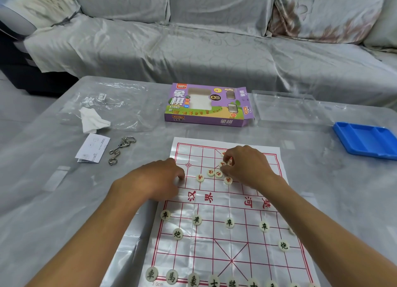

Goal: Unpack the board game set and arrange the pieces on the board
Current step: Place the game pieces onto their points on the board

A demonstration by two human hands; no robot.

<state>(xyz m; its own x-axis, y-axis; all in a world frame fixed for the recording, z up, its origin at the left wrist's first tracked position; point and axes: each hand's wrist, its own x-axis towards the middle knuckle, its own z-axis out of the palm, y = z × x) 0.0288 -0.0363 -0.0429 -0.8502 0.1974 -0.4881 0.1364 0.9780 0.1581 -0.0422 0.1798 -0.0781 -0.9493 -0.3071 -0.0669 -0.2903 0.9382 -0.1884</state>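
Note:
A white sheet board (227, 203) with red grid lines lies flat on the table. Round cream pieces with dark characters (229, 223) stand in rows on its near half. Several red-lettered pieces (211, 172) lie in a loose cluster on the far half. My right hand (247, 164) is over that cluster, fingers curled and pinching a red piece (223, 163). My left hand (156, 179) rests at the board's left edge with curled fingers; whether it holds a piece is hidden.
The purple game box (206, 106) lies open behind the board. A clear plastic lid (285, 108) and a blue tray (367, 140) sit at the right. At the left lie a plastic bag (120, 106), a tissue (92, 121), a leaflet (93, 148) and metal wire puzzles (120, 148).

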